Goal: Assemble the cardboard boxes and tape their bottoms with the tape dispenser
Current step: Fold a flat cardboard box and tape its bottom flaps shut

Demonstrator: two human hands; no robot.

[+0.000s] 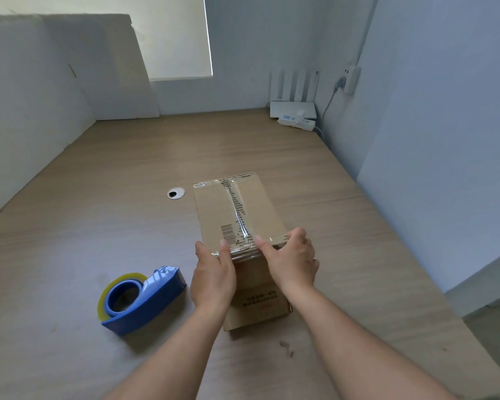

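Standing near the middle of the wooden surface [98, 197], the cardboard box [214, 209] shows its sealed face upward, with a strip of clear tape [238, 209] running along the centre seam and over the far and near edges. Both hands grip the near top edge. The left hand [212, 280] has its thumb on top beside the barcode and a finger at the box's left side. The right hand [293, 262] has its thumb on top just right of the tape, with its fingers curled round the near right corner. A blue tape dispenser [145, 298] lies on the surface just left of the box, apart from both hands. A round cable grommet [176, 193] sits left of the box's far end. A white router [293, 106] and power strip [296, 121] occupy the far right corner.
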